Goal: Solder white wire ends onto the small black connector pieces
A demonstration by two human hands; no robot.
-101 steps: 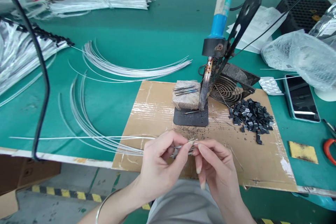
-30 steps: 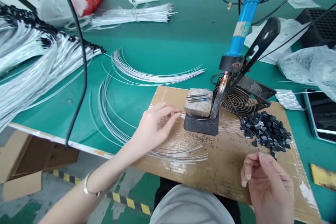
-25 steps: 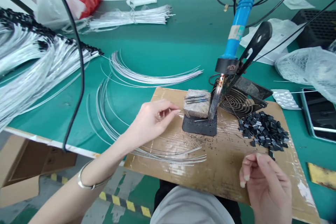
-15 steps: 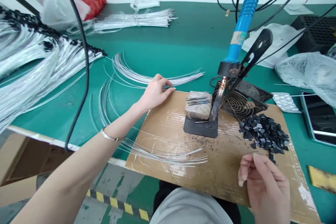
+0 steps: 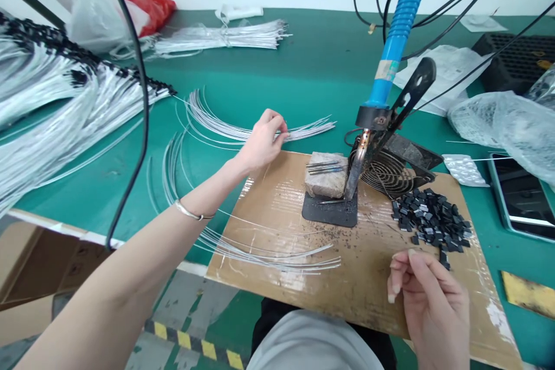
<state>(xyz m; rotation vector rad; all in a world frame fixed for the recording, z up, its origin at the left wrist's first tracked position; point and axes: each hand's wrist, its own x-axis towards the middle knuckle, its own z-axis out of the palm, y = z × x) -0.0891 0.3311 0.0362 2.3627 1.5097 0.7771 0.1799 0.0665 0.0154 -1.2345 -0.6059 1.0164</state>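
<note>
My left hand (image 5: 264,139) reaches over the far bundle of thin white wires (image 5: 212,118), thumb and fingertips pinched together at the bundle's near side; the hand covers part of the wires. Low on the right, my right hand (image 5: 433,295) is palm up, its thumb pressed to the curled index finger; whatever is in that pinch is hidden or too small to make out. Just beyond it lies a pile of small black pieces (image 5: 431,222). A second, looser group of white wires (image 5: 277,260) curves across the cardboard sheet (image 5: 347,295).
A blue-handled soldering iron (image 5: 396,40) leans tip-down in a holder beside a pale block (image 5: 326,176) bearing thin metal rods. Behind it sits a small fan (image 5: 385,170). A phone (image 5: 526,196) lies right; many black-tipped white wires (image 5: 87,110) heap left. A black cable (image 5: 141,81) hangs in front.
My left hand has lifted slightly and drawn its fingertips together at the wires. The right hand keeps the same pinch; the view has shifted a little.
</note>
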